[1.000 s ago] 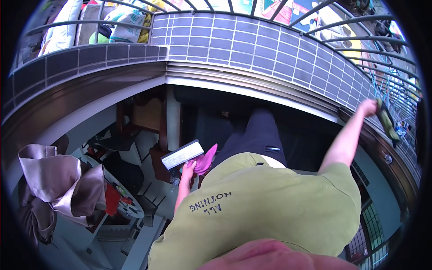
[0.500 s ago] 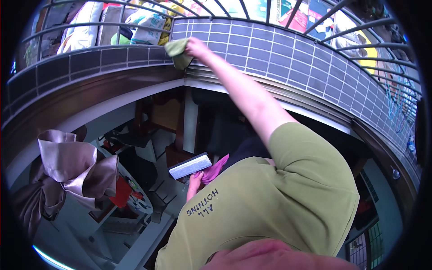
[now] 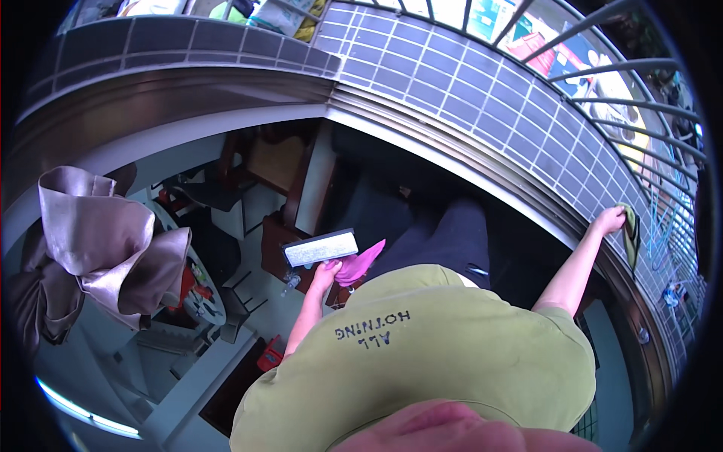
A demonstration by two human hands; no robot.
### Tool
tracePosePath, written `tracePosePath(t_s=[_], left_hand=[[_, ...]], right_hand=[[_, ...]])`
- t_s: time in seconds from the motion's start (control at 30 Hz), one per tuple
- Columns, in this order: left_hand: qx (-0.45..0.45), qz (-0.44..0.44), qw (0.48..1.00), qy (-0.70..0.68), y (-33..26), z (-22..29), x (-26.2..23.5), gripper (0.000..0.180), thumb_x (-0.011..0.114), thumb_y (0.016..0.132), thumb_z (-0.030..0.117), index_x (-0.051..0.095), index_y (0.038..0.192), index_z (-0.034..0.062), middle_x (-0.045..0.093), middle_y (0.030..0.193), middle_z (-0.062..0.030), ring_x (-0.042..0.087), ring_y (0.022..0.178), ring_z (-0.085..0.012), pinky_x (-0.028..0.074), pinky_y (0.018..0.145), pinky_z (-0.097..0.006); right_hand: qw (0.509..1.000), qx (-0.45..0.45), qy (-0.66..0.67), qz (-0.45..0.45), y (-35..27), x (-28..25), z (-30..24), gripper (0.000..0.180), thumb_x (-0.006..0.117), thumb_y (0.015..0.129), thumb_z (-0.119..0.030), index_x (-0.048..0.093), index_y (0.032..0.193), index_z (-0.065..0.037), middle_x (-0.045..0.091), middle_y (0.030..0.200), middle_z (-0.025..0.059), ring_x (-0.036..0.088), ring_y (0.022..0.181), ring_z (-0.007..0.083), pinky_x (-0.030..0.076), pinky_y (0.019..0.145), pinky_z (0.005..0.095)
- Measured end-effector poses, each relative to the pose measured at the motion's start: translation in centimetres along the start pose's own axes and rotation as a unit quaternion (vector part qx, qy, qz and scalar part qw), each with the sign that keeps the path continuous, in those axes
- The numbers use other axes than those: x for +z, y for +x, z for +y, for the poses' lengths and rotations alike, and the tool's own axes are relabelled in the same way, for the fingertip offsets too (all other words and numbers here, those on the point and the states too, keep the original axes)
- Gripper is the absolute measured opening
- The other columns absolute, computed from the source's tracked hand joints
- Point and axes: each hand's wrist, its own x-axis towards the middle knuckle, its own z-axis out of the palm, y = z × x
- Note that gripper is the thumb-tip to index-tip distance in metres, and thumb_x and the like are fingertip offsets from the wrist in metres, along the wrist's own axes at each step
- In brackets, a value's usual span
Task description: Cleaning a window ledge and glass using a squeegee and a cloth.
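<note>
My left hand (image 3: pixel 324 274) is low in front of my body, closed on a window scrubber with a whitish pad (image 3: pixel 322 249) along a dark head. A pink cloth (image 3: pixel 363 264) hangs beside that hand, bunched against it. Far out to the right, my right hand (image 3: pixel 611 220) pinches a green cloth (image 3: pixel 631 238), which droops next to the window frame. Grey tiles (image 3: pixel 452 83) cover the sill ledge just past the cloth.
Metal window bars (image 3: pixel 640 68) curve over the ledge, with bags and boxes behind them. A metal window track (image 3: pixel 452 158) runs below the tiles. Gathered shiny curtain (image 3: pixel 105 233) hangs at left. Behind it are a table (image 3: pixel 212 307) and a wooden chair (image 3: pixel 275 162).
My right hand has swept the green cloth from the ledge's far corner to the far right. My left hand still holds the scrubber and pink cloth. The view has shifted.
</note>
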Motion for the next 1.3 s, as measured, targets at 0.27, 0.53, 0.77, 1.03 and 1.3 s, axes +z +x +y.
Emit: tracePosePath(t_s=[0.27,0.53,0.77,1.03,1.3], left_hand=[[0.094,0.024,0.995,-0.026,1.7,-5.2,1.0,0.04,0.064,0.082,0.018,0.053,0.115,-0.0016,0.059,0.111,-0.0105,0.055,0.102,-0.019,0.042,0.091,-0.031],[-0.073,0.019,0.989,-0.131,-1.6,-12.3,4.9,0.044,0.064,0.082,0.022,0.052,0.115,-0.0036,0.058,0.113,-0.0149,0.053,0.107,-0.0221,0.04,0.092,-0.033],[-0.072,-0.031,0.996,0.047,-3.5,-8.2,6.9,0.05,0.063,0.083,0.025,0.047,0.122,-0.0021,0.051,0.12,-0.0153,0.049,0.109,-0.0212,0.037,0.093,-0.032],[0.03,-0.044,0.981,-0.187,3.5,-20.2,9.2,0.038,0.065,0.082,0.019,0.055,0.112,-0.0024,0.061,0.106,-0.0096,0.055,0.101,-0.0179,0.041,0.089,-0.029],[-0.069,0.018,0.985,-0.16,0.7,-11.6,9.4,0.035,0.064,0.082,0.017,0.057,0.11,-0.0017,0.061,0.106,-0.0103,0.055,0.101,-0.0177,0.041,0.089,-0.029]], right_hand=[[0.911,-0.356,-0.043,-0.205,-21.4,17.1,-15.3,0.014,0.053,0.075,-0.012,0.062,0.067,-0.004,0.061,0.067,0.0166,0.06,0.067,0.0342,0.045,0.059,0.0455],[0.659,-0.515,0.114,-0.536,-45.7,26.1,-38.8,0.04,0.055,0.081,-0.042,0.057,0.099,-0.007,0.052,0.108,0.0159,0.053,0.099,0.0312,0.038,0.091,0.0433],[0.697,-0.631,-0.011,-0.341,-48.2,30.0,-38.1,0.058,0.053,0.083,-0.041,0.043,0.127,-0.004,0.036,0.135,0.0188,0.033,0.126,0.0319,0.023,0.105,0.0453],[0.674,-0.557,0.298,-0.382,-48.8,32.2,-47.2,0.034,0.042,0.079,-0.008,0.054,0.109,0.003,0.054,0.11,0.0222,0.05,0.102,0.0368,0.039,0.092,0.0401],[0.463,-0.491,0.043,-0.736,-51.5,25.3,-49.2,0.022,0.05,0.08,-0.014,0.058,0.098,-0.004,0.059,0.097,0.0131,0.056,0.092,0.0248,0.046,0.078,0.035]])
